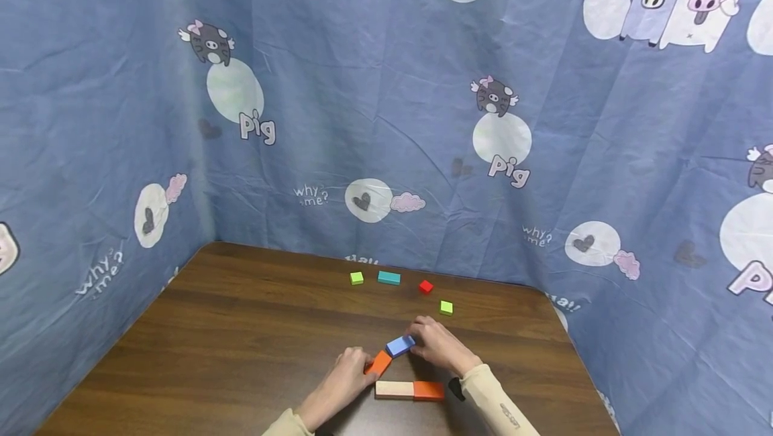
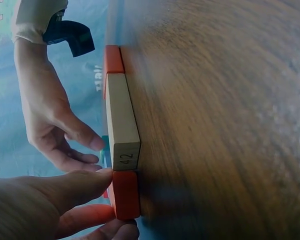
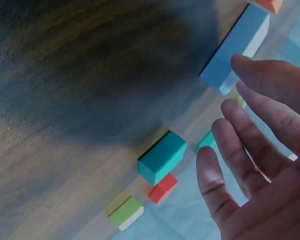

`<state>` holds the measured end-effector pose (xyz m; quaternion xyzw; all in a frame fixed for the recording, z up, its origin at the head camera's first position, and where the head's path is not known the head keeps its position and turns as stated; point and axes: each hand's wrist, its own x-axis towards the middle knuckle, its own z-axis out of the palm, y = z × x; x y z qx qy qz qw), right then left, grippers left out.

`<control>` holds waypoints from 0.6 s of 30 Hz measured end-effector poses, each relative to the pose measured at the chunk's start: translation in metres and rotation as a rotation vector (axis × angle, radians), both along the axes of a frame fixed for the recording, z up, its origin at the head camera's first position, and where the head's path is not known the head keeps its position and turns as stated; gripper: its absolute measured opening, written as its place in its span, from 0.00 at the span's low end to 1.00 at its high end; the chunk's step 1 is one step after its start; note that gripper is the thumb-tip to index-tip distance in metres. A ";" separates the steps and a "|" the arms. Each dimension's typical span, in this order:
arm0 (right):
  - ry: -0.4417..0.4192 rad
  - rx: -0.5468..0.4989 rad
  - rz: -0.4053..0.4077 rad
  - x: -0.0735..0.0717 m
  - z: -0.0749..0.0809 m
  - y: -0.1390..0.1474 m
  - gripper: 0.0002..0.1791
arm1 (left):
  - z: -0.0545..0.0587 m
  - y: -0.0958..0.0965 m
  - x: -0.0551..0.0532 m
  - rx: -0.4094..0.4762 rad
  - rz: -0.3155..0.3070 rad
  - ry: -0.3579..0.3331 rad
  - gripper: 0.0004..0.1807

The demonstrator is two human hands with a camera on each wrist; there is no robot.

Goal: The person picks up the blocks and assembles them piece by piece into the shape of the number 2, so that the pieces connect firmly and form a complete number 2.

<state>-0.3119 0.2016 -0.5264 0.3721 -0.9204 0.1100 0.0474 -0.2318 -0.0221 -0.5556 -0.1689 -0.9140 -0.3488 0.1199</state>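
In the head view, an orange block [image 1: 378, 363] and a blue block [image 1: 400, 346] lie nearly end to end, at a slant on the table. My left hand [image 1: 347, 373] pinches the orange block between thumb and fingers. At the blue block's right end is my right hand [image 1: 439, 343], its thumb on the near side and its index finger at the far corner. Its other fingers [image 3: 241, 159] spread free of the block. Nearer the front, a pale wooden block [image 1: 394, 390] meets a second orange block [image 1: 429, 391]. The right wrist view shows a teal block [image 3: 162, 157] beyond the blue one.
Along the back of the brown table [image 1: 260, 308] are a green block [image 1: 357, 278], a long teal block [image 1: 389, 278], a red block [image 1: 426, 286] and another green block [image 1: 446, 308]. A blue printed curtain [image 1: 374, 154] hangs behind the table and at both sides.
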 end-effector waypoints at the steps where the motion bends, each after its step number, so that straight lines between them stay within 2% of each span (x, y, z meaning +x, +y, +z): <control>1: 0.003 0.000 -0.002 -0.001 -0.001 0.000 0.13 | 0.000 0.000 0.000 -0.002 0.002 0.001 0.08; 12: 0.007 0.020 -0.015 -0.003 -0.007 0.000 0.15 | 0.001 0.000 0.000 0.006 -0.017 -0.046 0.09; 18: -0.013 -0.011 -0.016 -0.005 -0.008 0.005 0.14 | 0.001 0.000 0.000 0.007 -0.024 -0.032 0.08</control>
